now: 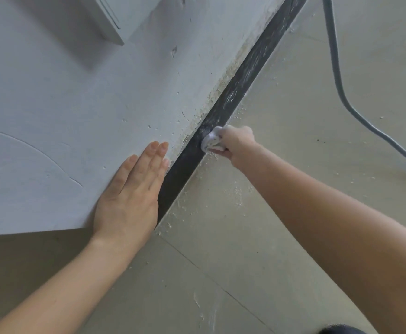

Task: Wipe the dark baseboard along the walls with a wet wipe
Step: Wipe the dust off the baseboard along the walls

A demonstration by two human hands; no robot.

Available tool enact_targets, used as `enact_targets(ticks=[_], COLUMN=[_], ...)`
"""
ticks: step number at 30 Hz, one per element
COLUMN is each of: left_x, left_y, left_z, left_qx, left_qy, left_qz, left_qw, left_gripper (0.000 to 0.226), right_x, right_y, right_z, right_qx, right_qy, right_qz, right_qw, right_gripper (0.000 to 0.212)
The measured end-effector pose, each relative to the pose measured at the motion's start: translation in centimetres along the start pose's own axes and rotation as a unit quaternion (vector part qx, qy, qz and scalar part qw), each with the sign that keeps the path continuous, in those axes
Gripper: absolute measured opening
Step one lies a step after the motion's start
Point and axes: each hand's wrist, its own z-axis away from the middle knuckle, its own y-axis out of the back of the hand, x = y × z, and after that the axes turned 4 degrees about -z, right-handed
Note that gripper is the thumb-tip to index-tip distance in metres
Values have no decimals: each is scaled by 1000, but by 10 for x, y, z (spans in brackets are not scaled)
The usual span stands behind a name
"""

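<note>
Head view: right hand (235, 143) grips the wipe (211, 141) against the baseboard (245, 75). Left hand (129, 198) lies flat on the wall (76, 104). Nearer than the wipe looks clean; beyond it is dusty, so much likely remains.

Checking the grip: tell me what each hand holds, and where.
The right hand grips the bunched wipe by its side away from the baseboard. The left hand holds nothing, flat on the wall.

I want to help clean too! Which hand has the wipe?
The right hand grips the wipe against the baseboard; the left hand lies flat on the wall, holding nothing.
</note>
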Motion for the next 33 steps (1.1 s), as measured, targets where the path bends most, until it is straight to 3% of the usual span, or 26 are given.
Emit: enact_targets(ticks=[2,4,6,8,11,15,18,21,24,26,31,33], left_x=[0,0,0,0,-1,-1,0,1,0,0,-1,-1], left_y=[0,0,0,0,0,0,-1,-1,-1,-1,1,2], left_z=[0,1,1,1,1,0,1,3,2,2,1,0], left_qx=[-2,-2,-1,-1,-1,-2,4,2,4,9,-1,-4], left_qy=[1,4,5,2,-6,-4,-2,-5,2,-4,-3,-3], left_qz=[-2,2,8,15,16,6,3,-9,4,3,5,5], left_qw=[1000,1000,1000,1000,1000,1000,1000,1000,1000,1000,1000,1000], left_gripper=[65,66,66,67,67,66,66,65,65,64,64,65], right_x=[-22,-19,3,26,40,-3,-37,-37,5,25,-14,-31], right_y=[17,24,20,4,-22,-18,6,19,1,-21,-24,-12], right_z=[-3,5,22,42,50,28,14,22,50,63,40,32], right_qx=[41,78,67,-9,-89,-48,0,34,-53,-108,-22,-8], right_qy=[26,29,-17,-88,-145,-55,-7,-27,-108,-143,-134,-82], right_qz=[-135,-181,-148,-64,-14,-102,-190,-168,-28,7,-119,-174], right_qw=[990,980,987,994,985,992,982,985,992,984,984,981], right_gripper=[23,23,16,7,19,38,26,20,18,15,13,15])
